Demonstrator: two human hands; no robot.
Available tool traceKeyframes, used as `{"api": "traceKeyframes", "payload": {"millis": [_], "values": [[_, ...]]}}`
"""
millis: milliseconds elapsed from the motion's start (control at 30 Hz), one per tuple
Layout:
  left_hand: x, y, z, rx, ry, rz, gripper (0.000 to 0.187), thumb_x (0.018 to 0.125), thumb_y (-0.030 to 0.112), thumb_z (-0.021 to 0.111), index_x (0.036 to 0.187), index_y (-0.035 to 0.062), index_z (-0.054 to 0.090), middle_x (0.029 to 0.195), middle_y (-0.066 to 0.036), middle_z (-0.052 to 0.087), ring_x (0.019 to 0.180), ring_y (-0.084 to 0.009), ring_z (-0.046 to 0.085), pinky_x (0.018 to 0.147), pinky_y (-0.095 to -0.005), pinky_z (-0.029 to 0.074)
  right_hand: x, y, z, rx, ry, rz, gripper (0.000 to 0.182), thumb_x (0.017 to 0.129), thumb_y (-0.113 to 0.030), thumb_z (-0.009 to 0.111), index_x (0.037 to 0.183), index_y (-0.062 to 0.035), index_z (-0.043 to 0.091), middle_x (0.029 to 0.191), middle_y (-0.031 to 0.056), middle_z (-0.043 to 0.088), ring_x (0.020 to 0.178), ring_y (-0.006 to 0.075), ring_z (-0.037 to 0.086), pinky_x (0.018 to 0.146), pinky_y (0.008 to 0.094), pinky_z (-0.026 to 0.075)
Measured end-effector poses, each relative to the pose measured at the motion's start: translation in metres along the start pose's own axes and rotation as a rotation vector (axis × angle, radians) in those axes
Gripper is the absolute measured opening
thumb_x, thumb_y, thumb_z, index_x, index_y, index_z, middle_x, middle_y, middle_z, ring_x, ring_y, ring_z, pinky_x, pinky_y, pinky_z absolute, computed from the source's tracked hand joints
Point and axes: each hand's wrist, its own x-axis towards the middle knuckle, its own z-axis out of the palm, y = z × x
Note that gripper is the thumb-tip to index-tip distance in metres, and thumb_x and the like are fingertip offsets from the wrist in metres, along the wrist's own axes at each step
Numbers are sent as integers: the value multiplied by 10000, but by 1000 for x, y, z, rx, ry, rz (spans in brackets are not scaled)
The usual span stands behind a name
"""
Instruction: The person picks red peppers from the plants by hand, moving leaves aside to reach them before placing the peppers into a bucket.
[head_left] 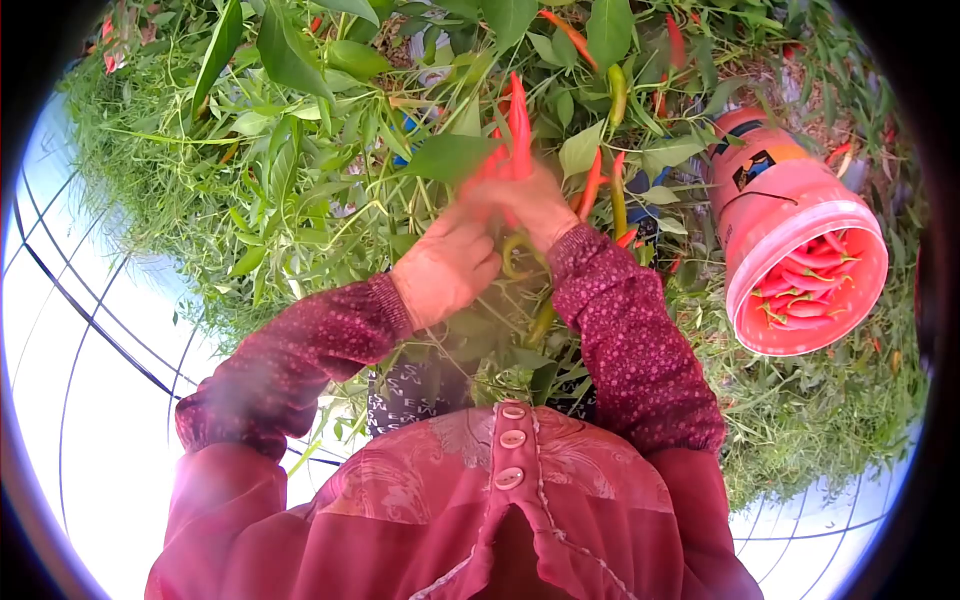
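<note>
Both hands meet among the pepper plants at the centre, in front of the body. My left hand (447, 268) is closed, its fingers curled; whatever they hold is hidden. My right hand (530, 203) is closed around red chili peppers (519, 128), whose pointed ends stick out above the fingers. The fingers of both hands overlap and are partly blurred. More red peppers (592, 184) and a greenish-yellow pepper (617, 95) hang just right of the hands. A large green leaf (452, 158) partly covers the held peppers.
A pink bucket (755, 226) with red peppers (806, 282) inside tilts at the right, its wire handle lying across its side. Dense green foliage (290, 180) surrounds the hands. White sheeting with dark lines shows at the lower left and lower right.
</note>
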Motion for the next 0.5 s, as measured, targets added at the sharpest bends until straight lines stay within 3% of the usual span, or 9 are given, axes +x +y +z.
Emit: {"api": "traceKeyframes", "payload": {"millis": [100,167,267,400,467,500], "values": [[3,1,-2,-19,-3,-17,325,646,132,545,954,38,586,964,-101,552,1018,-265,508,1002,-464,325,-17,-5,-8,98,170,-114,299,698,20,664,985,-11,582,899,52,634,810,133,597,758,270,473],[8,1,1,-20,129,-26,339,652,124,552,978,37,579,984,-105,540,1002,-269,510,982,-463,340,-29,-7,-23,274,338,-280,315,695,54,655,993,-15,580,906,50,630,815,134,598,765,273,475],[21,0,3,-69,163,-32,355,654,117,556,1002,47,572,992,-97,526,988,-266,510,958,-458,357,-45,-9,-32,338,479,-459,313,699,73,644,991,-20,582,900,43,628,804,135,600,764,271,476],[34,-4,4,-146,174,-85,303,675,88,613,975,75,574,958,-89,515,860,-265,526,835,-405,405,-60,-28,-32,354,564,-603,351,700,87,642,1022,-29,563,920,39,617,810,127,592,755,270,477],[35,-5,5,-121,237,-70,254,696,92,636,942,84,574,939,-82,522,793,-257,531,783,-378,406,-63,-37,-40,360,583,-652,354,710,58,644,1037,-37,549,927,39,609,807,134,588,754,288,479],[28,-6,9,-157,155,-100,236,702,98,636,928,86,573,930,-79,533,791,-250,538,782,-369,404,-64,-45,-58,443,636,-690,316,730,-27,648,1031,-51,554,939,41,610,841,155,583,775,314,472]]}}
